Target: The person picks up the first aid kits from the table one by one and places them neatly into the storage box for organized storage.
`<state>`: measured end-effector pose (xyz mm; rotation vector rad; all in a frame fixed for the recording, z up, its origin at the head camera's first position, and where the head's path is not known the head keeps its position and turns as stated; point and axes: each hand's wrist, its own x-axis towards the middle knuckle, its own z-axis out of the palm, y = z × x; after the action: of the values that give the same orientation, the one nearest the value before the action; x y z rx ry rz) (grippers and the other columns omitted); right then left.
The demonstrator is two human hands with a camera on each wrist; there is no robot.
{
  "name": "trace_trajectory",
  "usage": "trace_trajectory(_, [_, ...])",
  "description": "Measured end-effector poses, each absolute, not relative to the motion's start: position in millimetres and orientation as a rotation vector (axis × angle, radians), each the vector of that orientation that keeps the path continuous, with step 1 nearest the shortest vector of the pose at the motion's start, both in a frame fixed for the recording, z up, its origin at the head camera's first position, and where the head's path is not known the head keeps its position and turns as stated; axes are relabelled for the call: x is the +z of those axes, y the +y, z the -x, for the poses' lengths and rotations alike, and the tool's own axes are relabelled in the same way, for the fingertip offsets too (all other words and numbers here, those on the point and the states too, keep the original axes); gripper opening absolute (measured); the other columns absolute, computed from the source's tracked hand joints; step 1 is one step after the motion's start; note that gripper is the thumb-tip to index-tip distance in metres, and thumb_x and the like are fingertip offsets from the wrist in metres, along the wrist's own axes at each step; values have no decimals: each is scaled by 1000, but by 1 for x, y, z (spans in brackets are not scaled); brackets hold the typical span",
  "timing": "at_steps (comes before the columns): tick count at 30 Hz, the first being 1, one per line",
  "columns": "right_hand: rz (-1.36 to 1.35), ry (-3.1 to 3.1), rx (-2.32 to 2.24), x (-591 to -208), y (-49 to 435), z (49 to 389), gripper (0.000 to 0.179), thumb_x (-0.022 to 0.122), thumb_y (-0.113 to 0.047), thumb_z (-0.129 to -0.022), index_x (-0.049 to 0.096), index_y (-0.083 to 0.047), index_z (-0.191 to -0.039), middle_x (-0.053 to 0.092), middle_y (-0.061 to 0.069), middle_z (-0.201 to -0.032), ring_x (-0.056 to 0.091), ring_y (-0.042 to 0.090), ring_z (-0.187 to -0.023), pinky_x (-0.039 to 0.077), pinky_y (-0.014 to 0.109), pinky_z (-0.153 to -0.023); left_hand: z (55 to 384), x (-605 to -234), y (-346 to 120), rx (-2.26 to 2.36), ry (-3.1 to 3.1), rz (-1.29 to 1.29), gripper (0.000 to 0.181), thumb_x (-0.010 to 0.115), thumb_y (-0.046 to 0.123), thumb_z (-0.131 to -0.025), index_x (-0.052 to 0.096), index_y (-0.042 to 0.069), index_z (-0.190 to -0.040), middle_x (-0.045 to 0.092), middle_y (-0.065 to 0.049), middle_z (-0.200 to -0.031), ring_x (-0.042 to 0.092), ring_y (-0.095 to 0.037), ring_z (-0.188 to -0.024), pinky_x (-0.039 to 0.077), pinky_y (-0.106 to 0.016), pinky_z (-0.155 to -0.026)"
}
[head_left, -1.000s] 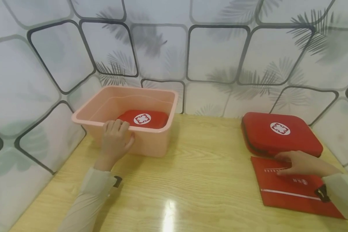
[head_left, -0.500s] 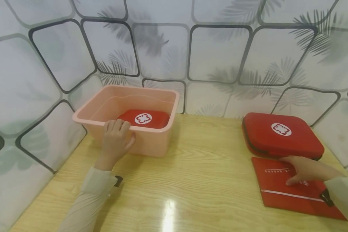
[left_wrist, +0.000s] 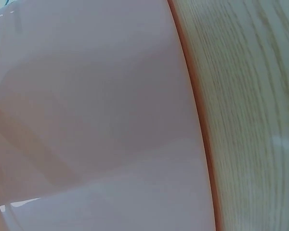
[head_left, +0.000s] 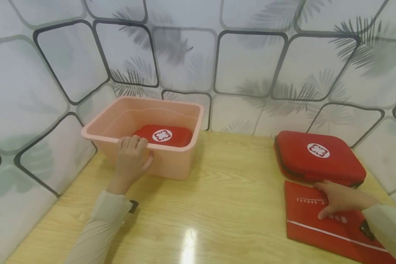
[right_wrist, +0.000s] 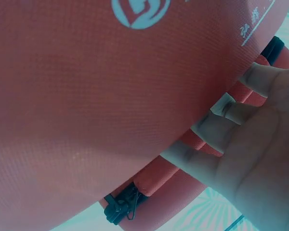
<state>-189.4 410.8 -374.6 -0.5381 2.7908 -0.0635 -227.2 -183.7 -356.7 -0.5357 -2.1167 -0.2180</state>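
Observation:
My left hand (head_left: 131, 161) grips the near rim of a pink plastic basin (head_left: 171, 161), fingers over the edge and thumb outside. The basin's smooth outer wall (left_wrist: 101, 106) fills most of the left wrist view. In the basin lies a red case (head_left: 181, 136) with a white round emblem. My right hand (head_left: 344, 198) holds the far edge of a flat red folder (head_left: 303, 216) with a white stripe, its thumb resting across the top. In the right wrist view the fingertips meet the folder's edge, partly hidden. Just beyond lies a second red zipped case (head_left: 303, 154).
All of this stands on a light wood-grain table (head_left: 231, 205). A patterned wall (head_left: 247, 62) closes off the back and both sides. Black zipper pulls (right_wrist: 120, 207) show on the right-hand case.
The folder has turned slightly, its right end swinging toward me, with my right hand moving along. A narrow gap shows between it and the case. My left hand stays on the basin rim.

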Motion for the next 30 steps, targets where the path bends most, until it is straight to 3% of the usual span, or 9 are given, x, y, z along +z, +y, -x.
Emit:
trace_trajectory(4, [502, 2751, -74, -374, 410, 189, 88, 83, -49, -56, 53, 6, -118, 60, 10, -102, 56, 26, -91, 49, 53, -82, 226, -358, -184, -219, -2113, 547, 24, 60, 20, -76, 50, 2, -89, 52, -17, -82, 50, -35, -80, 38, -49, -80])
trace_trajectory(9, [536, 2751, -99, -363, 411, 192, 77, 83, -45, -57, 59, 2, -115, 64, 3, -102, 58, 22, -91, 49, 50, -83, 226, -359, -184, -228, -2109, 544, 25, 61, 20, -76, 51, 1, -90, 53, -18, -82, 50, -36, -81, 38, -50, -81])
trace_trajectory(16, [493, 2652, -184, -348, 416, 199, 65, 83, -29, -62, 59, 5, -111, 64, 5, -100, 58, 22, -89, 51, 49, -81, 228, -357, -184, -228, -2103, 545, 24, 56, 22, -78, 50, 1, -89, 51, -18, -82, 49, -36, -81, 36, -50, -81])
trace_trajectory(22, [449, 2608, -212, -344, 427, 203, 54, 80, -21, -65, 60, 4, -109, 62, 5, -99, 56, 21, -89, 52, 42, -78, 229, -357, -184, -235, -2106, 551, 24, 55, 22, -78, 50, 2, -89, 51, -17, -82, 49, -35, -81, 36, -50, -81])
trace_trajectory(26, [528, 2609, -208, -341, 437, 205, 50, 78, -20, -68, 61, 3, -110, 62, 9, -104, 52, 1, -91, 51, 30, -77, 228, -357, -184, -239, -2107, 550, 24, 54, 23, -79, 50, 1, -88, 51, -17, -81, 49, -36, -81, 36, -50, -81])
trace_trajectory(29, [596, 2612, -165, -337, 439, 206, 48, 76, -21, -70, 62, 2, -109, 63, 10, -106, 50, -4, -90, 48, 24, -76, 227, -356, -184, -241, -2114, 550, 24, 54, 24, -79, 50, 2, -89, 51, -17, -82, 49, -36, -81, 36, -50, -81])
trace_trajectory(30, [581, 2601, -165, -334, 439, 207, 48, 76, -21, -71, 62, 2, -110, 63, 10, -107, 53, 0, -91, 48, 23, -76, 227, -356, -184, -242, -2115, 550, 24, 55, 23, -79, 50, 2, -89, 51, -17, -82, 48, -36, -81, 36, -50, -81])
